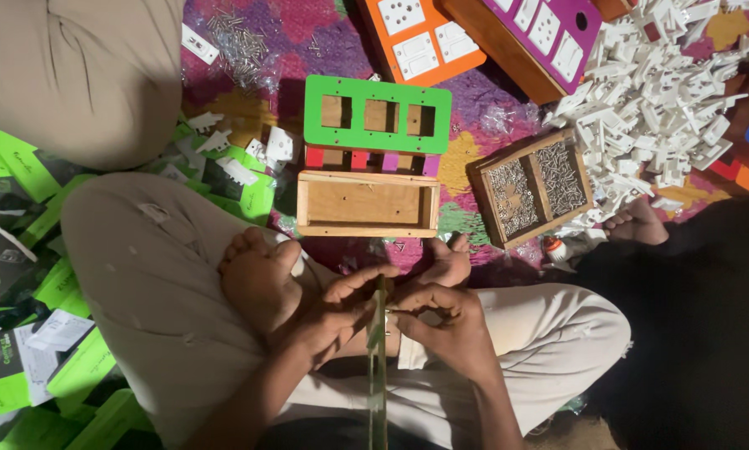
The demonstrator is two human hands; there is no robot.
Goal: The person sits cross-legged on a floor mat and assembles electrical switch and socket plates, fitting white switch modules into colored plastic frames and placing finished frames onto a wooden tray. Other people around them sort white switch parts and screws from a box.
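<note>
I sit cross-legged, and both hands meet over my lap on a thin green plate (378, 392) seen edge-on. My left hand (334, 315) grips its left face with fingers curled over the top edge. My right hand (441, 321) pinches the plate's right side, where a small white part (411, 352) sits against it. Just beyond the hands lies an open wooden box (368, 205). A green frame (378, 114) with three rectangular cutouts rests on a row of coloured pieces behind it.
A small wooden tray (531, 185) holds screws at the right. White plastic switch parts (666, 92) are heaped at the far right. Orange (420, 37) and purple (549, 29) switch boards lie at the top. Green cartons (24, 275) pile up left. Another person's foot (637, 225) is right.
</note>
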